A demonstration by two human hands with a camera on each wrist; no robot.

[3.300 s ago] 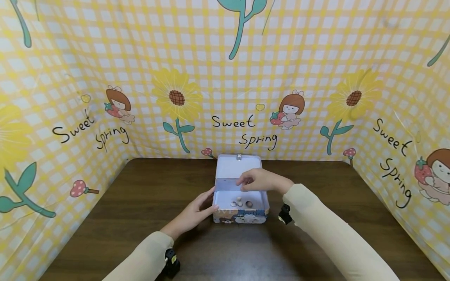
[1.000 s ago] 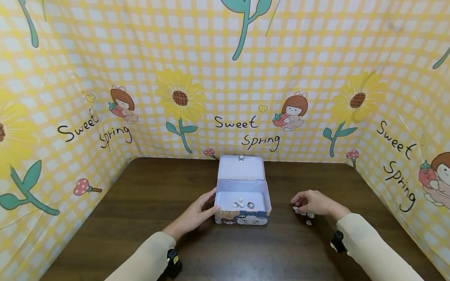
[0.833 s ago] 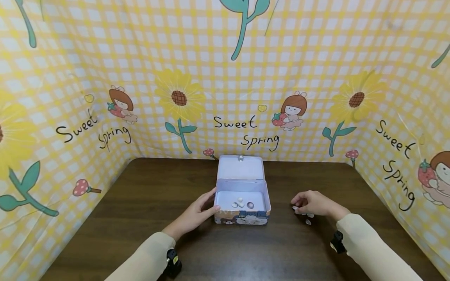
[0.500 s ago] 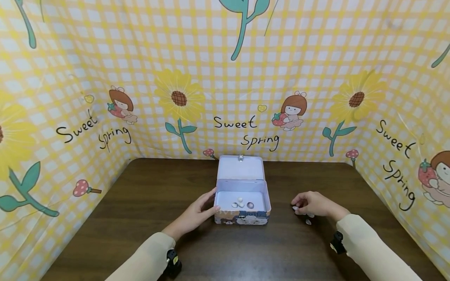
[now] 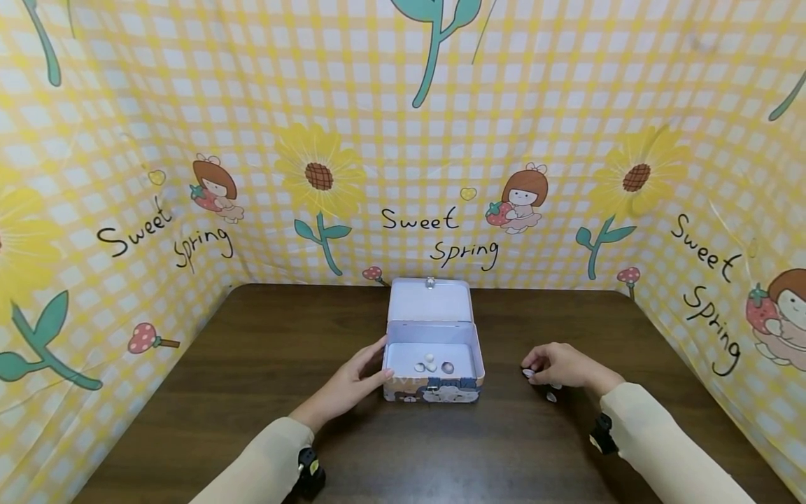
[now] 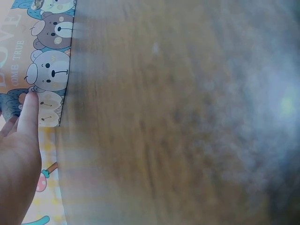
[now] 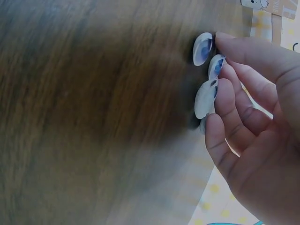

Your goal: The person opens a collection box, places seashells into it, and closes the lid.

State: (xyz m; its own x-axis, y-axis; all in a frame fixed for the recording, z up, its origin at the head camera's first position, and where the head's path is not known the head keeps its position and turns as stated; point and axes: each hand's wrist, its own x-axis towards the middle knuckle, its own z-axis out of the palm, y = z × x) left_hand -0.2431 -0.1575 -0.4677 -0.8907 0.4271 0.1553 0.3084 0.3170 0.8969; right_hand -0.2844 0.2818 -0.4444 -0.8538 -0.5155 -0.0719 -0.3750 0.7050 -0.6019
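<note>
An uncovered tin box (image 5: 434, 389) with printed bears on its front stands at the table's middle, lid tipped back. Several small seashells (image 5: 429, 364) lie inside. My left hand (image 5: 346, 381) rests along its left front corner, thumb straight against the front face in the left wrist view and fingers along the side. To the right, my right hand (image 5: 563, 365) is low over the table, thumb and index fingertips at a pale seashell (image 5: 528, 373). In the right wrist view that purple-and-white seashell (image 7: 202, 49) sits at the thumb tip, with more shells (image 7: 206, 99) by the curled fingers.
The dark wooden table (image 5: 302, 315) ends at a yellow checked cloth (image 5: 403, 140) hung behind and at both sides. The lid (image 5: 430, 301) leans back near that cloth. One seashell (image 5: 551, 397) lies in front of the right hand.
From over the tin box, my right hand has moved right and down to the shells on the table. Over the last second it has hardly shifted. My left hand stays at the box.
</note>
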